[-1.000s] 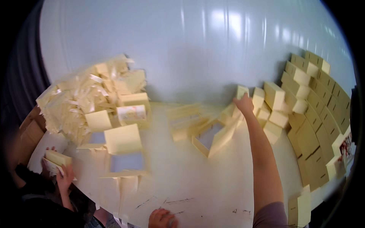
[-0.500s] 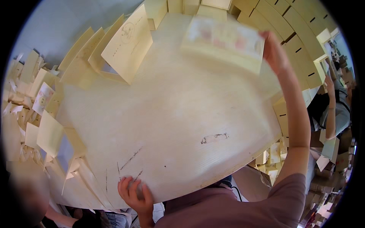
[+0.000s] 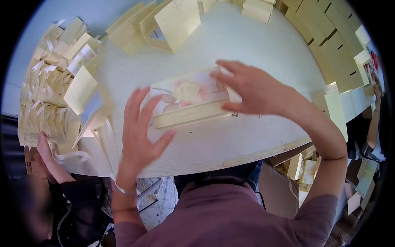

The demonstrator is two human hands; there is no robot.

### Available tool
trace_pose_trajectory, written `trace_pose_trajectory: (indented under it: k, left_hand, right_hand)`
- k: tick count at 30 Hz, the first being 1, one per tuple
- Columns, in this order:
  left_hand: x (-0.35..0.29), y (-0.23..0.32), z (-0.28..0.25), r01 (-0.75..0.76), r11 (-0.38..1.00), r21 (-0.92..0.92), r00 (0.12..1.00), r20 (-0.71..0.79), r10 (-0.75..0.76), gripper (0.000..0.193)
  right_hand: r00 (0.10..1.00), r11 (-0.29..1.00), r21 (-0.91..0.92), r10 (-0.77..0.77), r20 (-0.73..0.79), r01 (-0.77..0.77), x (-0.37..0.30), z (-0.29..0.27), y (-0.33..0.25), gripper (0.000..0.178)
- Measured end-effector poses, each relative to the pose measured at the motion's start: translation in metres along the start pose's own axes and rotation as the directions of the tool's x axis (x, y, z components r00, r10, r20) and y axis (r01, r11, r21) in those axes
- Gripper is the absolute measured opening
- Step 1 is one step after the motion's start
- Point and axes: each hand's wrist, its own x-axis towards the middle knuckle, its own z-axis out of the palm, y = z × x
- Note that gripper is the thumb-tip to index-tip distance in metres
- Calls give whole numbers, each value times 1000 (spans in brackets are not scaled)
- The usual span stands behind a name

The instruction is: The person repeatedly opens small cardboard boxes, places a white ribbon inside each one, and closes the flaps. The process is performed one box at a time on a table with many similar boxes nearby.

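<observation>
A cream gift box (image 3: 191,111) with a printed floral top lies on the table in front of me. My left hand (image 3: 142,131) is at its left end, fingers spread and the thumb apart. At the box's right end, my right hand (image 3: 251,88) hovers with its fingers apart, its fingertips overlapping the box's edge in view. Neither hand is closed around the box. Whether the fingertips touch it, I cannot tell.
Several open cream boxes (image 3: 179,24) stand at the table's far left. Another open box (image 3: 84,96) sits nearer left, beside heaped boxes with ribbons (image 3: 45,90). A co-worker's hand (image 3: 45,148) is there. Stacked boxes (image 3: 325,45) wall the right; a carton (image 3: 284,189) holds more below the edge.
The box has come down from the far right to the table's middle in front of me. My right hand has let go of it; my left hand has risen from the table edge to its left end.
</observation>
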Motion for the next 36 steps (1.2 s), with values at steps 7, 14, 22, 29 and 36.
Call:
trace_pose_trajectory:
  k: [7, 14, 22, 29, 36]
  left_hand:
    - [71, -3, -9, -72, 984, 160, 755, 653, -52, 69]
    - [71, 13, 4, -125, 936, 328, 685, 712, -158, 67]
    - [69, 11, 0, 295, 937, 190, 689, 637, -346, 46]
    - [29, -42, -7, 838, 346, -423, 537, 754, -379, 36]
    - [-5, -18, -2, 694, 75, -716, 676, 611, -412, 41]
  right_hand:
    - [963, 976, 115, 155, 219, -183, -4, -9, -27, 52]
    - [965, 877, 460, 226, -136, -141, 5, 35, 2, 51]
    - [964, 922, 285, 235, 124, -261, 86, 21, 17, 46]
    - [989, 958, 247, 141, 48, -148, 105, 17, -13, 44]
    - [996, 996, 88, -37, 78, 30, 57, 45, 25, 27]
